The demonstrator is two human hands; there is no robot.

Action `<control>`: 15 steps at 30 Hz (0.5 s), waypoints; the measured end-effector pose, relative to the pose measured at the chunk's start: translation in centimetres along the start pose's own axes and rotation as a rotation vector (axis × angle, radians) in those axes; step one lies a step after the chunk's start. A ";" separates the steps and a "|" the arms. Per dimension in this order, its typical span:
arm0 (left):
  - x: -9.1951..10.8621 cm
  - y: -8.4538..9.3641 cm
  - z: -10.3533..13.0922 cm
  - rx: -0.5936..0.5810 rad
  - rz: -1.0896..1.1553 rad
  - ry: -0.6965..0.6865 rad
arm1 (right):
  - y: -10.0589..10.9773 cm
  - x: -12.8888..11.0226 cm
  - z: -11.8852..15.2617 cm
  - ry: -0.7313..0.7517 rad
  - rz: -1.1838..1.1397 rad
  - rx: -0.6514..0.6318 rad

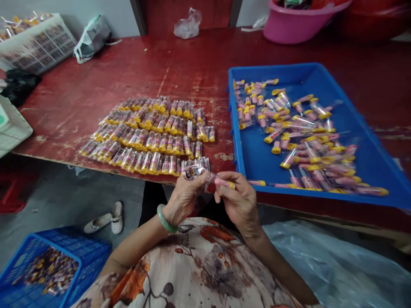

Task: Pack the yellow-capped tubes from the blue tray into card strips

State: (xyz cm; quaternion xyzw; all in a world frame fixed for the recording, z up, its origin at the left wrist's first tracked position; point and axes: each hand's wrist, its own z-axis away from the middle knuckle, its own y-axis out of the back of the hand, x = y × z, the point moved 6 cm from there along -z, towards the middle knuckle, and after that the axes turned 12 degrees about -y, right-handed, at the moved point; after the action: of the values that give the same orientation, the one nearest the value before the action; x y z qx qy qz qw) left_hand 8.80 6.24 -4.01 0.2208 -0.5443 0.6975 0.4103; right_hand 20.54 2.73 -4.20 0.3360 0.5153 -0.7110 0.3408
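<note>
Two bare hands meet at the near edge of a red table (pixel 135 72). The right hand (pixel 240 201) has its grip closed on a small pink tube with a yellow end (pixel 224 183), pinched between thumb and fingers. The left hand (pixel 184 196), below a green bangle (pixel 166 219), pinches a shiny printed piece (pixel 193 172) by the tube's clear end; whether the two are joined is unclear. To the left lie packed rows of similar tubes (pixel 144 139); to the right, a blue tray (pixel 250 156) holds loose ones.

The likeliest mishap is a slip: the fingertip hold looks light, and smooth plastic could slide out. The front row lies near the table's edge, so a brushing wrist might knock pieces to the floor (pixel 64 184). Pressing too hard could crease the printed piece.
</note>
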 end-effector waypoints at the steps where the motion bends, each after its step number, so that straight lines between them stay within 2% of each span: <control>1: 0.0 -0.1 0.2 0.006 0.027 0.012 | -0.3 0.2 -0.1 0.036 0.045 0.043; 4: -0.1 -0.4 0.8 0.008 0.107 0.053 | -0.6 0.6 -0.1 0.120 0.194 0.153; 7: 0.2 0.0 0.9 0.022 0.130 0.069 | -0.6 0.6 -0.2 0.124 0.249 0.207; 11: 0.7 1.3 0.9 -0.010 0.019 0.108 | -0.6 0.3 -1.2 0.066 0.262 0.159; 15: 1.5 2.4 0.6 0.025 -0.029 0.032 | -0.1 -0.5 -1.1 0.058 0.365 0.071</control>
State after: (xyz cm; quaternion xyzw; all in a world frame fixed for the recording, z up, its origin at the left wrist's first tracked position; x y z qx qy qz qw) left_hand 5.89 6.02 -4.07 0.2224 -0.5256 0.7018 0.4264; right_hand 20.82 3.92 -4.03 0.4559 0.4300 -0.6451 0.4373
